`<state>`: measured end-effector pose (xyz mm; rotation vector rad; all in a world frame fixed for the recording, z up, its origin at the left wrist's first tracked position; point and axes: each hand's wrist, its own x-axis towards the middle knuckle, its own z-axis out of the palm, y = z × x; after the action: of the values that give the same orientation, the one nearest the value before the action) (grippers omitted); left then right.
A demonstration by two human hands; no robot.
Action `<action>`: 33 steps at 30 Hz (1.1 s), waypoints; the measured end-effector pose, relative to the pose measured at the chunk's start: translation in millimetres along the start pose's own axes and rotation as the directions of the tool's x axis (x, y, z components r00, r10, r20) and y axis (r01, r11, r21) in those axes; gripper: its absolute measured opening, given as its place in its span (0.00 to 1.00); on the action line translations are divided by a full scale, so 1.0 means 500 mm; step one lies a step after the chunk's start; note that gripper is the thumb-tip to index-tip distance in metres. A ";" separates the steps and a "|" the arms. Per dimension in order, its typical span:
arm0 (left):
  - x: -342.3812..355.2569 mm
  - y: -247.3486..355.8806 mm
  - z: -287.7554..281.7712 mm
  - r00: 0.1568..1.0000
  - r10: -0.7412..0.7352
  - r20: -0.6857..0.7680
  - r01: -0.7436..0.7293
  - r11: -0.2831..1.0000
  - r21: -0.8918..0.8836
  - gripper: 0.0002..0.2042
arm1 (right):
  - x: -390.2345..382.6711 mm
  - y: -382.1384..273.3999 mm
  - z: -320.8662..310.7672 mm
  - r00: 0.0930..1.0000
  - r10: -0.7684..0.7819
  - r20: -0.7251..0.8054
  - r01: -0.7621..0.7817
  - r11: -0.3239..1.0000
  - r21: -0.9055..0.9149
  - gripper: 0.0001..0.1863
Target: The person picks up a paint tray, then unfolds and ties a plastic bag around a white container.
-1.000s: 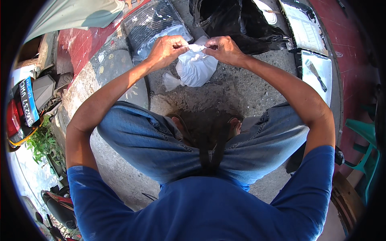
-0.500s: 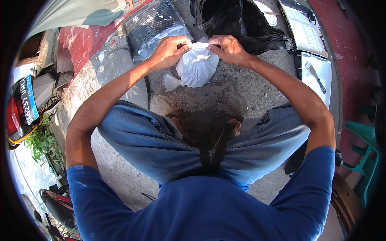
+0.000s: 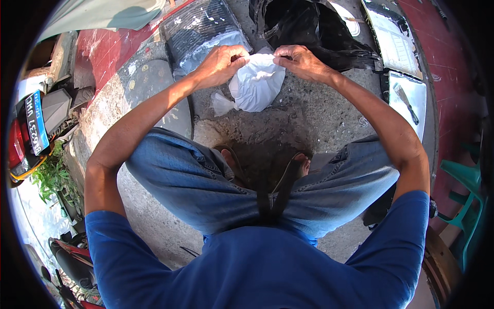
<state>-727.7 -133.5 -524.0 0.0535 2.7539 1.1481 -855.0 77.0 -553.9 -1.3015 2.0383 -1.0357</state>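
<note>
A filled white plastic bag (image 3: pixel 257 85) hangs above the rough concrete ground in front of my knees. My left hand (image 3: pixel 222 63) pinches the bag's top from the left, and my right hand (image 3: pixel 299 61) pinches it from the right, the two almost meeting over the neck. A knotted white tail (image 3: pixel 221 104) sticks out at the bag's lower left. I am squatting in blue jeans and a blue shirt, with sandalled feet (image 3: pixel 301 165) below the bag.
A large black plastic bag (image 3: pixel 309 26) lies open just beyond my hands. A clear-wrapped bundle (image 3: pixel 203 31) sits at the upper left. Metal trays (image 3: pixel 406 98), one with a knife, lie to the right. A green plastic chair (image 3: pixel 465 195) stands at the right, parked motorbikes (image 3: pixel 31 129) at the left.
Both hands have drawn closer together at the bag's top, and the bag has swung slightly up and to the right.
</note>
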 end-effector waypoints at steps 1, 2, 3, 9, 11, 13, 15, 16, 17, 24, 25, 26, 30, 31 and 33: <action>-0.001 -0.003 -0.001 0.999 -0.040 0.018 0.040 0.999 -0.007 0.12 | 0.000 -0.006 -0.002 0.997 0.054 0.049 -0.054 0.999 -0.004 0.16; -0.001 -0.002 -0.001 0.996 -0.077 0.038 0.077 0.997 -0.013 0.12 | -0.002 -0.011 -0.004 0.989 0.109 0.096 -0.109 0.994 -0.012 0.18; -0.002 -0.001 0.000 0.996 -0.076 0.041 0.077 0.997 -0.014 0.12 | -0.003 -0.014 -0.004 0.989 0.111 0.096 -0.111 0.994 -0.011 0.18; 0.003 -0.017 0.006 0.999 -0.031 0.007 0.032 0.997 -0.073 0.13 | -0.010 0.012 0.021 0.992 0.123 0.016 -0.124 0.989 0.086 0.17; 0.002 -0.017 0.008 1.000 -0.013 -0.004 0.013 0.998 -0.061 0.13 | -0.008 0.017 0.030 0.986 0.164 -0.037 -0.157 0.977 0.144 0.17; 0.000 -0.017 0.006 1.000 -0.006 -0.012 0.006 0.999 -0.039 0.13 | -0.005 0.015 0.030 0.986 0.164 -0.023 -0.159 0.976 0.148 0.17; 0.002 -0.020 0.010 1.000 0.006 -0.018 -0.006 1.000 -0.019 0.13 | -0.007 0.019 0.030 0.985 0.169 -0.012 -0.166 0.975 0.149 0.17; 0.002 -0.021 0.012 0.999 0.020 -0.040 -0.021 1.000 -0.010 0.13 | -0.007 0.020 0.032 0.986 0.166 -0.033 -0.159 0.975 0.152 0.16; 0.003 -0.017 0.013 0.998 0.034 -0.060 -0.034 0.999 -0.001 0.14 | -0.007 0.018 0.033 0.985 0.164 -0.053 -0.154 0.976 0.156 0.15; -0.001 0.003 0.020 0.997 0.031 -0.077 -0.038 0.995 -0.089 0.10 | -0.020 0.002 0.030 0.986 0.157 -0.051 -0.147 0.974 0.170 0.10; 0.000 0.004 0.019 0.999 -0.014 -0.049 0.010 0.996 -0.086 0.09 | -0.020 -0.001 0.030 0.985 0.165 -0.060 -0.154 0.976 0.151 0.10; 0.001 0.008 0.018 0.998 -0.057 -0.022 0.055 0.995 -0.083 0.08 | -0.021 -0.004 0.028 0.982 0.174 -0.069 -0.164 0.978 0.129 0.09; 0.002 0.010 0.017 1.000 -0.031 0.004 0.031 0.996 -0.089 0.08 | -0.021 -0.009 0.022 0.973 0.228 -0.012 -0.227 0.970 0.089 0.09; 0.002 0.009 0.020 1.000 -0.009 -0.002 0.008 0.988 -0.155 0.08 | -0.020 -0.009 0.021 0.978 0.209 -0.005 -0.207 0.973 0.100 0.10; 0.002 0.009 0.020 1.000 0.011 -0.008 -0.013 0.975 -0.220 0.08 | -0.020 -0.004 0.022 0.982 0.190 0.002 -0.189 0.975 0.113 0.10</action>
<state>-727.1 -123.3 -527.8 0.0397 2.6163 1.4511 -841.6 81.9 -558.8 -1.0254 2.0333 -1.0526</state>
